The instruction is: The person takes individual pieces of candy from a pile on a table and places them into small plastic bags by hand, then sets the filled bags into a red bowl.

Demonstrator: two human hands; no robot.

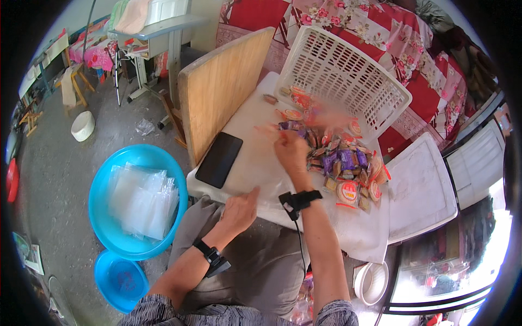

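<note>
My right hand [292,156] is at the left edge of a heap of small wrapped snacks [348,160] on a white tabletop. Its fingers are drawn together. An orange-and-clear blur lies just beyond the fingertips, too smeared to tell whether they grip it. The heap mixes purple packets [346,159] with clear, red-printed ones [347,194]. My left hand [241,211] is over the table's near edge, above my lap. Its fingers are mostly curled, with one pointing forward; a faint clear sheen beside it may be plastic film, and what it holds is unclear.
A white slotted basket [340,76] leans behind the heap. Left of it stand a wooden board [223,87] and a black phone [219,160]. A blue basin [98,204] with clear plastic bags [144,201] sits at left, beside a smaller blue basin [122,280].
</note>
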